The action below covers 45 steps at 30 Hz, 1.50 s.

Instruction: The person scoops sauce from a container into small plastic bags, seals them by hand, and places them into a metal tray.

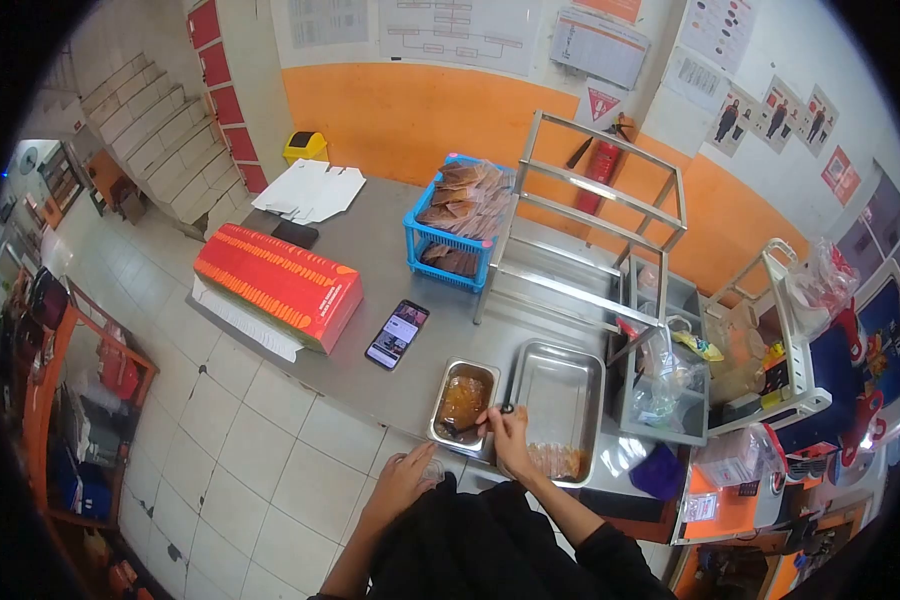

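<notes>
My right hand [508, 440] is closed around a dark-handled spoon or small ladle [507, 408], its lower end in a deep steel pan [434, 432]. Brown sauce [463, 400] with an oily sheen fills part of that pan. Close to the counter's front edge, my left hand [406, 486] has its fingers around a small clear plastic piece [433, 472], a bag or cup; its exact shape is partly hidden. A wide shallow steel tray [560, 385] sits to the right, with several clear packets of orange-brown filling [558, 460] lying at its near end.
On the steel counter [360, 395] lie a phone [397, 334] with a lit screen and a red-orange box [278, 285]. Blue baskets [450, 240] hold several brown packets. A metal frame [580, 275] stands behind the tray, beside a grey divided bin [660, 405].
</notes>
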Each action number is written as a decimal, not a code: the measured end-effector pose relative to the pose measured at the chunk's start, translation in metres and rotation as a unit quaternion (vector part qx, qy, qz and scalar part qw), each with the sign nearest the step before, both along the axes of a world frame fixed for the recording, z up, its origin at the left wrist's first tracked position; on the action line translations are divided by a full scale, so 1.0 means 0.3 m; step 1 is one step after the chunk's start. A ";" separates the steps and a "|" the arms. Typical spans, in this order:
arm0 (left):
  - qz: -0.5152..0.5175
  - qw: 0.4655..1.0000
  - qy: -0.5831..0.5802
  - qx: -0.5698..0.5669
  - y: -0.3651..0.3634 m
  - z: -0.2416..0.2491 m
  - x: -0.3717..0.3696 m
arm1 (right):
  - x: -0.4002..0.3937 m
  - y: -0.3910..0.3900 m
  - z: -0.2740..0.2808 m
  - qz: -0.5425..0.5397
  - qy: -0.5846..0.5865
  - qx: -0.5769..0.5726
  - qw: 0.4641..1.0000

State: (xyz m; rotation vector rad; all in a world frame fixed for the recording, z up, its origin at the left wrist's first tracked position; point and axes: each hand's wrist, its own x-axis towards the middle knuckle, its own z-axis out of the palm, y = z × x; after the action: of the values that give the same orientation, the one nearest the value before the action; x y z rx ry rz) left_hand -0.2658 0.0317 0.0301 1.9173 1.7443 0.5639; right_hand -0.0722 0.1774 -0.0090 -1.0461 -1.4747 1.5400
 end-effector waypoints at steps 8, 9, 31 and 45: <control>0.001 1.000 0.005 0.020 0.002 0.010 0.006 | 0.050 0.042 -0.052 -0.142 0.142 -0.165 0.966; 0.002 1.000 0.003 0.023 0.001 0.013 0.008 | 0.051 0.040 -0.050 -0.147 0.150 -0.170 0.963; 0.017 1.000 0.015 0.003 -0.019 0.016 0.045 | -0.005 0.040 0.002 0.041 -0.032 -0.011 0.999; 0.017 0.999 -0.037 -0.001 -0.029 0.068 0.013 | 0.106 0.125 -0.139 -0.136 0.170 -0.248 0.944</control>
State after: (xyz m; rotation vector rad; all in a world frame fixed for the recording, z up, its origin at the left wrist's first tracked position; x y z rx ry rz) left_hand -0.2619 0.0230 0.0505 1.8453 1.7316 0.6383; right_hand -0.0404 0.2149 -0.0507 -1.1324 -0.6873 1.8175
